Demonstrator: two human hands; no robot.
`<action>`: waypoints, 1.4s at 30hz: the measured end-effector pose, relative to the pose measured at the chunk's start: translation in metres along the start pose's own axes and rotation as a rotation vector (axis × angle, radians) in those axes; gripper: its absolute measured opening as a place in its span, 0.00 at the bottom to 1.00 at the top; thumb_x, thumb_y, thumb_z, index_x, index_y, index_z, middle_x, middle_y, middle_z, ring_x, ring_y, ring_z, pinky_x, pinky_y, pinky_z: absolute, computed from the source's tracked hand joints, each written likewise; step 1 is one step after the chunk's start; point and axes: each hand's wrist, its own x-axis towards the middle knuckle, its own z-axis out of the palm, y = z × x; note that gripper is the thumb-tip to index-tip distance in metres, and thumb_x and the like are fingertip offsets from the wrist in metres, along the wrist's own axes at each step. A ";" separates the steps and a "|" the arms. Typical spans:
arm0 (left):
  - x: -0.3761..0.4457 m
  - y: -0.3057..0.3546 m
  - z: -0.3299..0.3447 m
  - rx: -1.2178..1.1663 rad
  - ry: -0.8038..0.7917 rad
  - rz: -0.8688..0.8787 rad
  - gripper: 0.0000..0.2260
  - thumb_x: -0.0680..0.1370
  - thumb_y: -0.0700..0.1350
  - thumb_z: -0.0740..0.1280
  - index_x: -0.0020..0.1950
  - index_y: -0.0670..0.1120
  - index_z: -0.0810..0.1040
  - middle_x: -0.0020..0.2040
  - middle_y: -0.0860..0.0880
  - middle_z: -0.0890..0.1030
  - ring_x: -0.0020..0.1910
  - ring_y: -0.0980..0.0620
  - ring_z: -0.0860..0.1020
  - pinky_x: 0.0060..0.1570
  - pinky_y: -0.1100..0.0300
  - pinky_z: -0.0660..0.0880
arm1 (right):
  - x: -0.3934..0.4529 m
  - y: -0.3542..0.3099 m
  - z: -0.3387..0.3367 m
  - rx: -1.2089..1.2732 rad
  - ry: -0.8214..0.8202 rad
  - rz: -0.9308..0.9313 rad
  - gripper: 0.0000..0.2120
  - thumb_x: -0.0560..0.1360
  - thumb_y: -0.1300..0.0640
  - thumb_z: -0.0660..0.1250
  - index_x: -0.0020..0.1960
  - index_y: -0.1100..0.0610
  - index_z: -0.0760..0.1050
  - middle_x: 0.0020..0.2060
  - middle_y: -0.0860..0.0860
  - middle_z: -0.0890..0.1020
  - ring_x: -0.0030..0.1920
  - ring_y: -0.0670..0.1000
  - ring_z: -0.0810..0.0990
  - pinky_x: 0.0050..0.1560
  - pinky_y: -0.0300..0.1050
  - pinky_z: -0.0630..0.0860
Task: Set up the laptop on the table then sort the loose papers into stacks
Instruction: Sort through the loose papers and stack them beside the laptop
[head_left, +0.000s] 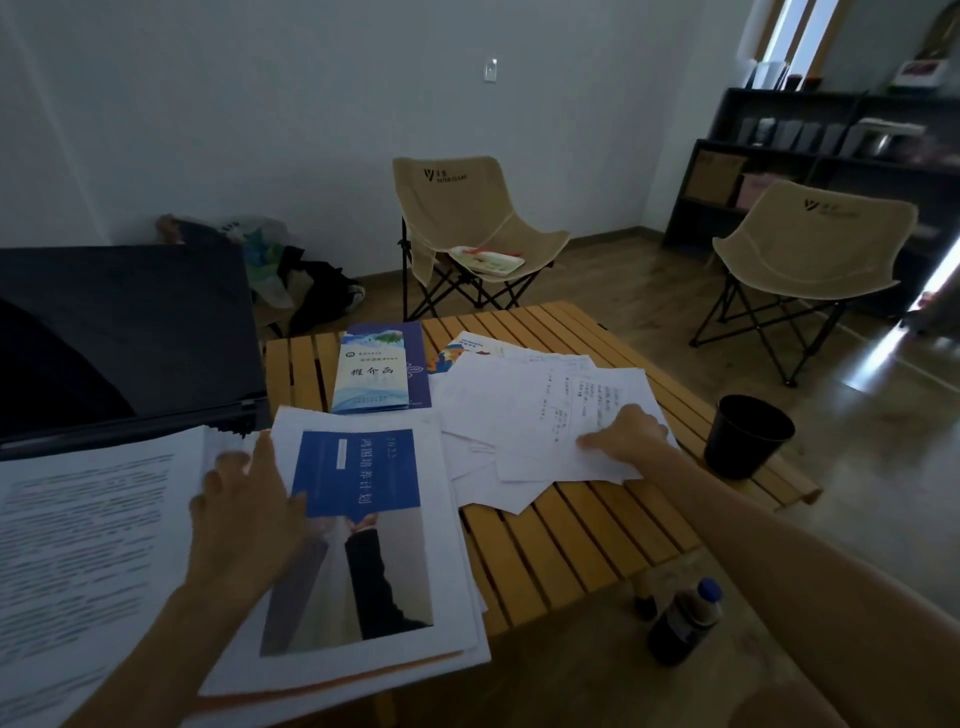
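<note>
Loose sheets (540, 415) mid-right on worktop (571, 545) look thin n floppy imo, right hand (631, 434) grip pinching one's edge, left hand (244, 512) flat on stack (363, 545).

Your wooden slatted table (582, 530) carries an open laptop (130, 332) at its far left, with a text-printed sheet (78, 545) lying in front of it. Beside that sits a stack topped by a blue-covered document (363, 545), with a blue brochure (371, 374) on a purple folder (418, 358) behind it. Loose white papers (519, 415) spread in an overlapping heap on the right half.
</note>
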 end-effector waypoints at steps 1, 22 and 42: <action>-0.004 0.007 0.004 0.073 -0.010 0.039 0.33 0.76 0.49 0.69 0.77 0.46 0.58 0.71 0.39 0.66 0.67 0.40 0.68 0.65 0.43 0.68 | -0.001 -0.003 -0.002 0.036 0.021 0.041 0.30 0.68 0.38 0.75 0.54 0.56 0.63 0.63 0.60 0.73 0.66 0.62 0.69 0.62 0.55 0.68; -0.043 0.058 0.048 -0.023 -0.305 0.412 0.30 0.81 0.56 0.60 0.79 0.53 0.50 0.78 0.53 0.55 0.77 0.53 0.53 0.75 0.54 0.50 | -0.070 -0.040 -0.079 0.651 0.225 -0.188 0.05 0.77 0.63 0.64 0.45 0.55 0.71 0.38 0.46 0.79 0.32 0.48 0.83 0.31 0.39 0.74; -0.035 0.103 -0.073 -0.811 0.050 0.208 0.07 0.80 0.46 0.66 0.44 0.47 0.80 0.40 0.54 0.83 0.38 0.55 0.81 0.37 0.55 0.79 | -0.161 -0.056 -0.209 0.358 -0.019 -0.789 0.05 0.77 0.50 0.70 0.52 0.48 0.82 0.45 0.43 0.86 0.45 0.42 0.85 0.47 0.39 0.77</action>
